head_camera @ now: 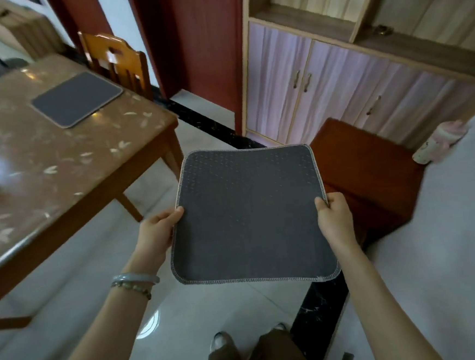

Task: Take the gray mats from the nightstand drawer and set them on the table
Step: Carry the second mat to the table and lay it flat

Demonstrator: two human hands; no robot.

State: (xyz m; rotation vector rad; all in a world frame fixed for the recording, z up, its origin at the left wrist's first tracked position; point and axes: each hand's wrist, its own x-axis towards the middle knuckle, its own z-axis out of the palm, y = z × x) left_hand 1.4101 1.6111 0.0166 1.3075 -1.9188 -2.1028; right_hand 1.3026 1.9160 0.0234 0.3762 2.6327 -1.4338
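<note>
left hand [156,233] + right hand [333,217]: both pinching held mat [247,216] edges | table [16,168]: another mat [78,98] lying flat

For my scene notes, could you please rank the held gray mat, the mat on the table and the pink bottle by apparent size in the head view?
1. Held gray mat, though nearness inflates it
2. Mat on the table, probably alike in true size
3. Pink bottle

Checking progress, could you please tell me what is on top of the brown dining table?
One flat gray mat lies on the brown dining table. Whatever is beneath that mat is covered.
</note>
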